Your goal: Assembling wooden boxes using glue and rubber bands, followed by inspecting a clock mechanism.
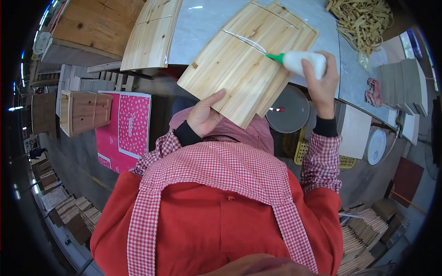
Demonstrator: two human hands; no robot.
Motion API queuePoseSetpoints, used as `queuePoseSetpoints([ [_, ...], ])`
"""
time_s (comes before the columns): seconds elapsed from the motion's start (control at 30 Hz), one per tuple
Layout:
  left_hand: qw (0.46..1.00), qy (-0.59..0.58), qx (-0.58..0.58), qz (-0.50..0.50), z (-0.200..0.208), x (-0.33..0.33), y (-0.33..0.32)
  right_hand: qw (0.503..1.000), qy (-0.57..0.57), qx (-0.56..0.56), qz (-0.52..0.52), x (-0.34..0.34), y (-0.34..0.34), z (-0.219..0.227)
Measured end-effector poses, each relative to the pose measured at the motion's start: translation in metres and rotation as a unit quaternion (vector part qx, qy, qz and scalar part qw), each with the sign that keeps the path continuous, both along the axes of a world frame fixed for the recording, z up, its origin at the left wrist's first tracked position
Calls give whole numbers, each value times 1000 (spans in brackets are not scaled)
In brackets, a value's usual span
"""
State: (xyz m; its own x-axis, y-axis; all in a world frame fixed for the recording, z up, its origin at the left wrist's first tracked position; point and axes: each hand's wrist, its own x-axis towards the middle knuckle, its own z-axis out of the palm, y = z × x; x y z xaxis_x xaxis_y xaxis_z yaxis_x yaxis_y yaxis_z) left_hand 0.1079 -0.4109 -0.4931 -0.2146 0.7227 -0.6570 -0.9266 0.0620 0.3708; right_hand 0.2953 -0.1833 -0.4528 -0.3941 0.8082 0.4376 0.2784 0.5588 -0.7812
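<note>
Right hand (322,76) gripping white plastic squeeze bottle (297,62), green cone nozzle (275,57) meeting wet-looking white line (235,35) on tapered pale-wood panel (230,73). Left hand (206,116) holding panel's near edge, thumb lying on top. Panel overlapping second pale-wood panel (272,94), near end overhanging grey-blue marbled tabletop (202,27). Risks: over-squeezing flooding line; loosening left hold, panel slipping, nozzle smearing.
</note>
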Motion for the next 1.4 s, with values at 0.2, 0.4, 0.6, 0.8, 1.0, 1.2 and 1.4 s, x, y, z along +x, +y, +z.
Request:
queuePoseSetpoints([
  [0.2,999,40,-3,13,8,3,4,998,8,-16,-54,50,-4,-14],
  [0.4,999,23,14,33,12,-5,1,908,328,-234,-117,38,8,-13],
  [0.6,1000,11,7,25,11,-8,-1,911,313,-211,-169,15,60,-25],
  [0.8,999,27,0,23,13,-9,1,926,235,-205,-212,5,87,-26],
  [1.0,999,43,13,25,8,-11,-1,936,208,-219,-180,13,67,-28],
  [1.2,997,58,43,32,9,-14,12,942,206,-249,-90,23,4,-14],
  [1.4,994,57,89,16,-2,-22,25,949,160,-266,-53,33,-59,3],
])
